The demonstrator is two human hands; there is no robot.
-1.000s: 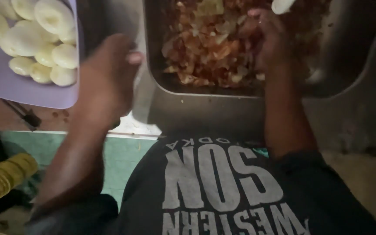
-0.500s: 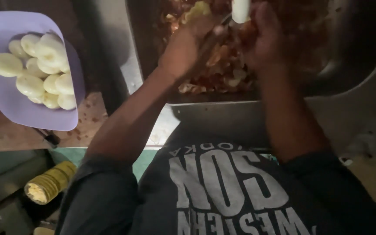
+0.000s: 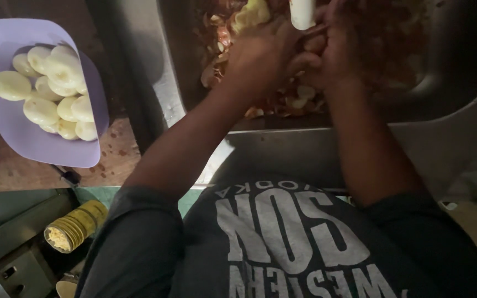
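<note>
Peelings (image 3: 282, 102) lie heaped in the steel sink (image 3: 443, 138), against its near wall. Both hands have met above them since a second ago: left hand (image 3: 260, 52) and right hand (image 3: 335, 47) clenched together around something hidden, far from the purple bowl (image 3: 12, 132) of peeled potatoes (image 3: 51, 88).

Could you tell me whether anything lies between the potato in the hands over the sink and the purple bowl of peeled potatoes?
Only the sink's steel rim lies between; both hands, left hand and right hand, are at the potato, while the purple bowl sits on the counter.
</note>
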